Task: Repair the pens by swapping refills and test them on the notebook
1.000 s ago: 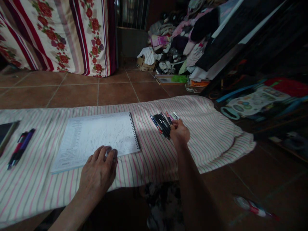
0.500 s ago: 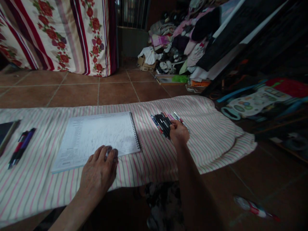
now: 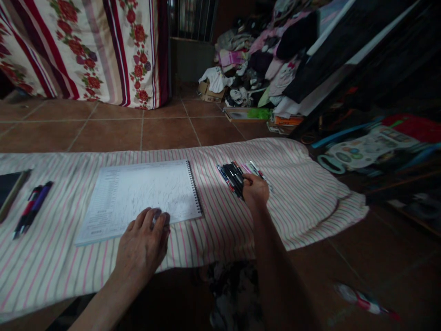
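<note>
A spiral-bound notebook (image 3: 141, 202) lies open on a striped cloth (image 3: 303, 197), its wire binding on the right. My left hand (image 3: 143, 246) rests at the notebook's lower edge with curled fingers. A small grey thing shows under the fingertips, too hidden to name. To the right of the notebook lies a loose bunch of pens (image 3: 230, 179), mostly black with some coloured ones. My right hand (image 3: 255, 192) is on that bunch, its fingers closed around some of the pens. Further left, a few more pens (image 3: 32, 209) lie beside a dark book (image 3: 8, 193).
The cloth lies on a terracotta tile floor (image 3: 106, 133). Beyond it are a heap of clothes (image 3: 255, 59) and a floral striped bedspread (image 3: 86, 50). A children's toy panel (image 3: 372, 147) sits at the right, and a wrapped red-and-white item (image 3: 361, 301) lies on the floor.
The lighter pens now fan out further right past my right hand, which has shifted slightly left. My left hand has barely moved, and the view has tilted a little.
</note>
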`<act>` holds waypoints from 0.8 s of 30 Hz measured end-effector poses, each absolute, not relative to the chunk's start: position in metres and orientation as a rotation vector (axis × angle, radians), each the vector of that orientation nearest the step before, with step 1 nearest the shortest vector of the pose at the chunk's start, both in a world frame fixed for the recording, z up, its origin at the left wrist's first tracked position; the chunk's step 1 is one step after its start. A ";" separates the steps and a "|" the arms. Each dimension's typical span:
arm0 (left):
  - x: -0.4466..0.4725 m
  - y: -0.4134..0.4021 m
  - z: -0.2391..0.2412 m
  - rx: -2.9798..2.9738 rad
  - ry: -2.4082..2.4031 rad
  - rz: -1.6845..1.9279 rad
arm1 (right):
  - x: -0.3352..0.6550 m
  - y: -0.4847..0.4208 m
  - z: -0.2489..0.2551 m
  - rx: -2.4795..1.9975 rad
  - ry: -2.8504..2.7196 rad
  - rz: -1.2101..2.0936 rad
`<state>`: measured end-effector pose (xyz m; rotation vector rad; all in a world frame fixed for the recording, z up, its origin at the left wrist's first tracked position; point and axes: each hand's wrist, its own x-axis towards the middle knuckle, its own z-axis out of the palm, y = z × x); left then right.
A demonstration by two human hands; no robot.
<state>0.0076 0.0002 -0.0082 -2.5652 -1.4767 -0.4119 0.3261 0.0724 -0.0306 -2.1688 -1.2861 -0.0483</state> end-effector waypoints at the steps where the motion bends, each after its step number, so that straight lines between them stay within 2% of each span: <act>1: 0.008 0.000 -0.008 -2.565 -1.485 -0.409 | 0.326 0.073 -0.031 -2.186 -1.276 -0.036; 8: 0.010 -0.001 -0.004 -2.579 -1.579 -0.370 | 0.323 0.076 -0.028 -2.155 -1.271 -0.099; 13: 0.012 0.000 0.000 -2.605 -1.632 -0.342 | 0.284 0.085 -0.018 -1.884 -1.419 -0.215; 24: 0.004 0.008 -0.001 -2.635 -1.770 -0.531 | 0.164 0.088 -0.016 -1.415 -1.837 -0.045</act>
